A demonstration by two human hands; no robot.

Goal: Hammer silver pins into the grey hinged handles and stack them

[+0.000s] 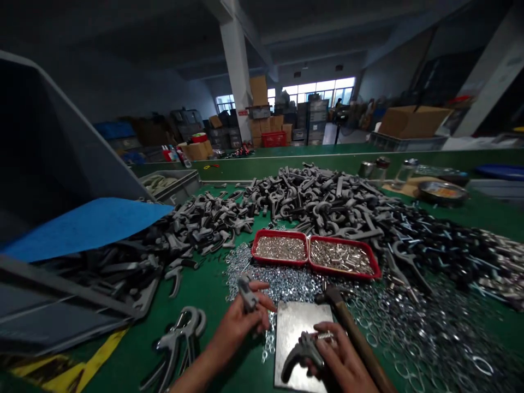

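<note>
1. The left hand (pixel 241 322) is curled, gripping a small gray casting (pixel 248 292) above the green bench (pixel 123 360).
2. The right hand (pixel 344 357) is closed around a gray clamp (pixel 303 352) fitted with a spring (pixel 325 336), over a steel plate (pixel 297 327).
3. A hammer (pixel 356 338) lies just right of the plate. Loose washers (pixel 262 281) spread behind it, before two red trays (pixel 315 254) of small metal parts.

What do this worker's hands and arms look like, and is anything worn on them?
The left hand and right hand are bare, with no gloves, and no ring or watch shows. The left forearm has no sleeve over it within view.
</note>
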